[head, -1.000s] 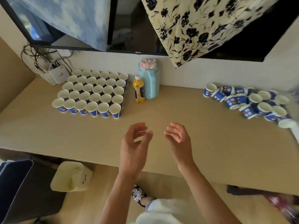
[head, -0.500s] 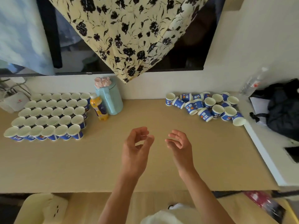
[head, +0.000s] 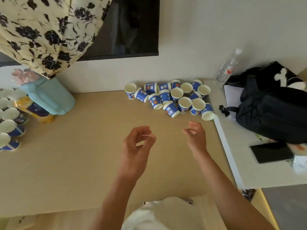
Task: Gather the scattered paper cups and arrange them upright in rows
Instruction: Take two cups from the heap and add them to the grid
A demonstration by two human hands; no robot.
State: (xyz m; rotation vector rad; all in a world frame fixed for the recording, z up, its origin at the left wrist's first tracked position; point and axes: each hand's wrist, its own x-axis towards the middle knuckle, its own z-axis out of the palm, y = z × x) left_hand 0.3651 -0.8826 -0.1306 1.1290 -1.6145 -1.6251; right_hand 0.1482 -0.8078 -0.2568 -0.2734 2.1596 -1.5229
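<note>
Scattered cups (head: 171, 97) jumbled, visible interiors empty; left hand (head: 137, 145), right hand (head: 196, 136) grip apart, holding nothing.

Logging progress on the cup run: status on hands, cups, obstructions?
Left hand and right hand open, empty, above the table. Scattered cups lie jumbled ahead by the wall. Nothing between hands and pile.

A heap of blue-and-white paper cups (head: 171, 97) lies just beyond the curled fingertips (head: 191, 128), some upright, some tipped over. Upright cups in rows (head: 8, 125) stand far left of them.
</note>
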